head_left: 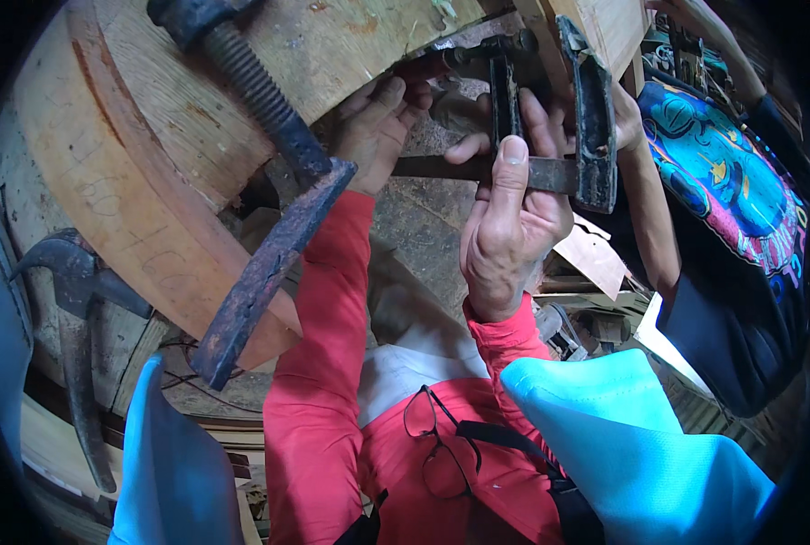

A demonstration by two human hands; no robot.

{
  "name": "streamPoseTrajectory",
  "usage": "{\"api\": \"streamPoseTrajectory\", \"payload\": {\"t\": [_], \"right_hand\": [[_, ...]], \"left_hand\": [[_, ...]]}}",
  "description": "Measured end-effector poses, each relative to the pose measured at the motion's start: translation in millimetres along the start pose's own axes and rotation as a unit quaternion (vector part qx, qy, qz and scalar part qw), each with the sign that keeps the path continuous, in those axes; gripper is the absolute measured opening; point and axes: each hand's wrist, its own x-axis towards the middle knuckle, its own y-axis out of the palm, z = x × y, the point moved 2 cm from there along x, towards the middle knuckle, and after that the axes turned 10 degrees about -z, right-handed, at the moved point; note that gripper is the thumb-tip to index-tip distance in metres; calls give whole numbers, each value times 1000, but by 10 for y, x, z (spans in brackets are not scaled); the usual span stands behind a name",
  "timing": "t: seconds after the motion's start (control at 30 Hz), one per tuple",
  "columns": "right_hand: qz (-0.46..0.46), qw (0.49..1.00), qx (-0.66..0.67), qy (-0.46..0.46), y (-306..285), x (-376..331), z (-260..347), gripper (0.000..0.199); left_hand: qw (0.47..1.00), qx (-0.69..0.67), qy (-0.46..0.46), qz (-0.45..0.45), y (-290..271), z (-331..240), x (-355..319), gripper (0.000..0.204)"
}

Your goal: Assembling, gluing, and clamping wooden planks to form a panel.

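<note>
A dark metal bar clamp point(550, 173) with two jaws is in front of me, below the table's edge. My right hand point(514, 218) wraps round its bar and sliding jaw, thumb on top. The fingers of my left hand point(373, 127) curl up at the clamp's dark red handle point(423, 66), partly hidden by the wood edge. The bar's far end passes behind my left wrist. Another person's hand point(625, 116) reaches in from the right, close behind the fixed jaw; its fingers are partly hidden.
A thick wooden tabletop point(332, 54) fills the upper left, with a curved wooden piece point(142, 209) across it. A large rusty screw clamp point(273, 272) juts toward me. A claw hammer point(76, 309) lies at far left. The other person in a dark printed shirt point(732, 182) stands close at right.
</note>
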Motion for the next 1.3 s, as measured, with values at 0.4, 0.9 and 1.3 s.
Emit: {"api": "streamPoseTrajectory", "payload": {"t": [0.4,0.9,1.3], "right_hand": [[49,982,156,99,-294,-63,182,39],[116,925,298,207,-751,146,377,45],[81,909,294,283,-830,39,222,37]], "left_hand": [[868,466,159,70,497,-255,-1207,32],[729,583,334,129,1075,-234,-1394,50],[777,582,213,113,938,-167,-1414,41]]}}
